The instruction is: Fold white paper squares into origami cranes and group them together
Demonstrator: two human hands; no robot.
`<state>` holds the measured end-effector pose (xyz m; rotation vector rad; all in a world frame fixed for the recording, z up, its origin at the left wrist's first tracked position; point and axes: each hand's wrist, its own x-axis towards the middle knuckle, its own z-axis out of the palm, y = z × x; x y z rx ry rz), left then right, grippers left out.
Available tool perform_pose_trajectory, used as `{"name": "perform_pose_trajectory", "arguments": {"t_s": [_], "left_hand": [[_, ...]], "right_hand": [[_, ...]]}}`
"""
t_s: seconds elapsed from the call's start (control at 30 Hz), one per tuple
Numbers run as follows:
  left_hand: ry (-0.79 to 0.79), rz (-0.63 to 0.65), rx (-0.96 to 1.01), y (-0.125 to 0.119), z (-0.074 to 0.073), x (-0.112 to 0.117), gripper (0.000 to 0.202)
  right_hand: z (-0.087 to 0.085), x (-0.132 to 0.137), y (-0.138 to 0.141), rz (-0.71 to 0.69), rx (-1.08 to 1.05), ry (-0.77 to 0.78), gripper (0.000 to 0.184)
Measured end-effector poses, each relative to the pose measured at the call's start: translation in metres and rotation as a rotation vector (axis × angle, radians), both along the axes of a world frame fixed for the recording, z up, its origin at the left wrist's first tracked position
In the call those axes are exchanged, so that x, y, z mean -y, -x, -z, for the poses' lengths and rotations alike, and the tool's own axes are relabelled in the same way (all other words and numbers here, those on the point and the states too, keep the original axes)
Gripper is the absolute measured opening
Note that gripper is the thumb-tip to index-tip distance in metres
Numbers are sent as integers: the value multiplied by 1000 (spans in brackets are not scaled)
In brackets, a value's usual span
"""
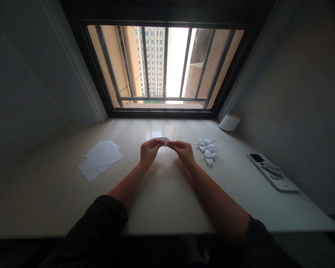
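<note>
A small folded piece of paper (162, 139) is held up between both hands over the middle of the white tabletop. My left hand (150, 150) pinches its near edge from the left, thumb and fingers closed. From the right, my right hand (184, 150) pinches the same edge, with the fingertips of both hands almost meeting. Most of the paper's folds are too small to make out. Just right of my right hand lies a cluster of several folded white paper cranes (209, 149). Off to the left is a loose, overlapping pile of white paper sheets (100, 158).
The white tabletop (167, 201) runs up to a dark-framed window (162, 113) with bars. A white cylindrical object (230, 123) sits in the far right corner. Along the right wall lies a phone (276, 178) with a round attachment on its back.
</note>
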<state>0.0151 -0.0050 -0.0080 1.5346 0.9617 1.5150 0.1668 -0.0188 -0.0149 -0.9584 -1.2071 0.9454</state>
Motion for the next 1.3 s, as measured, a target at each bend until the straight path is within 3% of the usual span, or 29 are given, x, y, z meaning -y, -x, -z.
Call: {"name": "perform_pose_trajectory", "arguments": {"t_s": [0.23, 0.4, 0.7, 0.93, 1.3], "left_hand": [[152, 27, 140, -5, 1, 3, 23], [147, 25, 251, -6, -2, 2, 19], [178, 10, 223, -4, 1, 0, 20], [41, -6, 186, -3, -3, 0, 15], [0, -13, 164, -4, -5, 4, 19]], "right_hand": [[2, 2, 1, -4, -65, 23, 25], [-1, 2, 0, 20, -117, 39, 25], [-1, 0, -2, -8, -160, 59, 22], [-1, -1, -2, -17, -168, 84, 22], [1, -3, 1, -21, -262, 82, 27]]}}
